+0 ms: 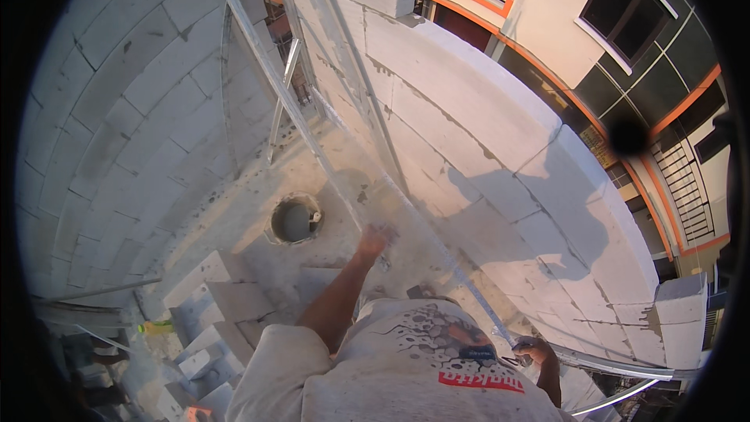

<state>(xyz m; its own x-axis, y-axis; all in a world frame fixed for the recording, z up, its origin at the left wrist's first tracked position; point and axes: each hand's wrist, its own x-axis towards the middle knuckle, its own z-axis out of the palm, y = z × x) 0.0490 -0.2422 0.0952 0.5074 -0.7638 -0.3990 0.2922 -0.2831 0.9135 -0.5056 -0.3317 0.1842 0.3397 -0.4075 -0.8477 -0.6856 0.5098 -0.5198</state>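
Observation:
My left hand is stretched forward over the floor, blurred by motion. It is at the lower part of a long metal bar that leans up to the far left wall; whether the fingers hold it is unclear. At the lower right, my right hand is closed around the near end of a second long, thin metal bar. This one slants along the foot of the right block wall towards the far corner. Something small and dark shows by the right fingers, too small to name.
A round bucket with grey contents stands on the dusty floor. Pale blocks are piled at the lower left. A curved-looking block wall rises on the left. A short metal piece stands at the far corner. Buildings lie beyond the right wall.

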